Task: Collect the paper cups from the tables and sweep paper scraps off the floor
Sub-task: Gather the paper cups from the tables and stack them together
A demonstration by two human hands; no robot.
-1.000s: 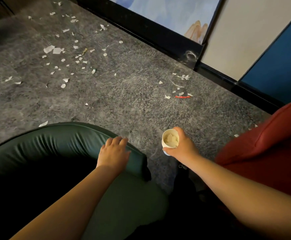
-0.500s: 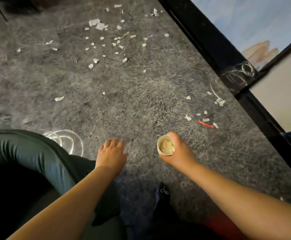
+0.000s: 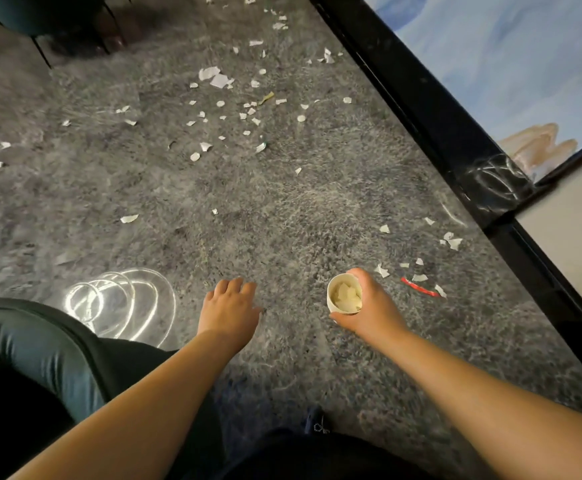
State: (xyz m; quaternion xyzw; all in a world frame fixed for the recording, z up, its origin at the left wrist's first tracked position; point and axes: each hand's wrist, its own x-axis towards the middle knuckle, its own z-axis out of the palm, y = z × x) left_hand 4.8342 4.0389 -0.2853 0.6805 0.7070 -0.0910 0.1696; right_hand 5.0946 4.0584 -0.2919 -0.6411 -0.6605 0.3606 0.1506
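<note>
From the head view, you have stepped clear of the green chair, which now sits off to the left of your left hand, and more of the littered floor lies ahead, so the scraps seem within easier reach. Your right hand curls round the paper cup, already holding scraps; your left hangs empty, fingers loosely spread. The nearest paper scraps lie just beyond your right hand, with a red strip; the main scatter lies well ahead of both.

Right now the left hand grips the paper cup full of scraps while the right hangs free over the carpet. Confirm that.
Sides are swapped. In the head view the right hand grips the paper cup of scraps; the left hand hangs free over the carpet.
</note>
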